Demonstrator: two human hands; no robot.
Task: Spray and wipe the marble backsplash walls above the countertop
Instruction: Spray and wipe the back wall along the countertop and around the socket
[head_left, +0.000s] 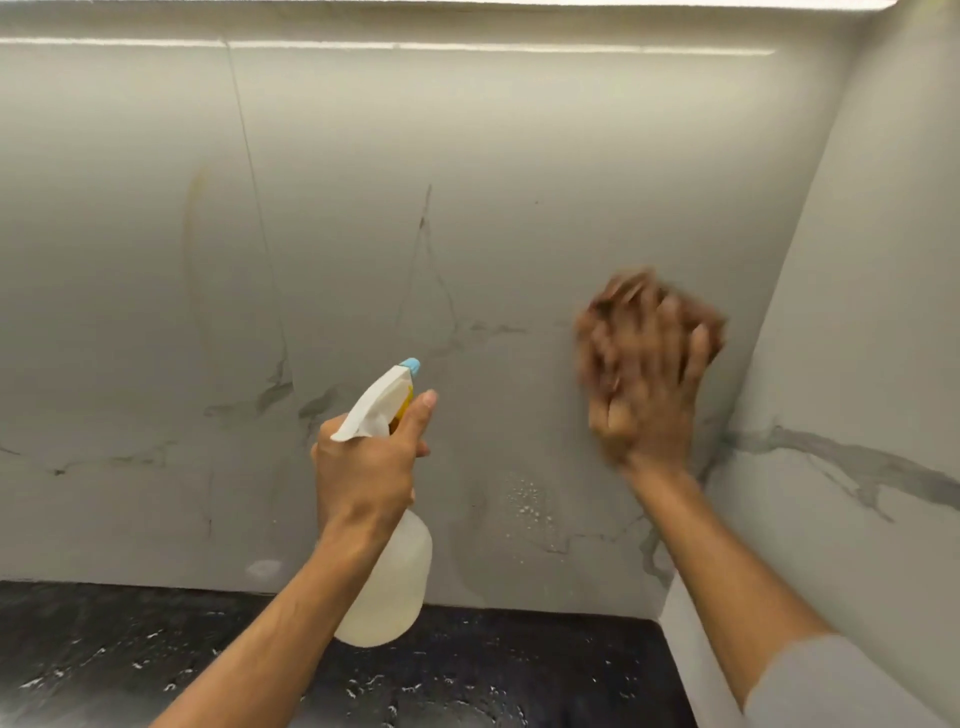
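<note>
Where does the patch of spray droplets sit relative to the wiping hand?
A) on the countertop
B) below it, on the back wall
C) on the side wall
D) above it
B: the spray droplets cling to the back wall below the right hand, which presses a brown cloth to it.

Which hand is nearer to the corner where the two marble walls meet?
Right. The right hand presses a brown cloth on the back wall just left of the corner; the left hand, holding the spray bottle, is farther left.

Glossy veined marble backsplash (467, 208), translucent plastic spray bottle (395, 582), speckled black countertop (156, 649)
</note>
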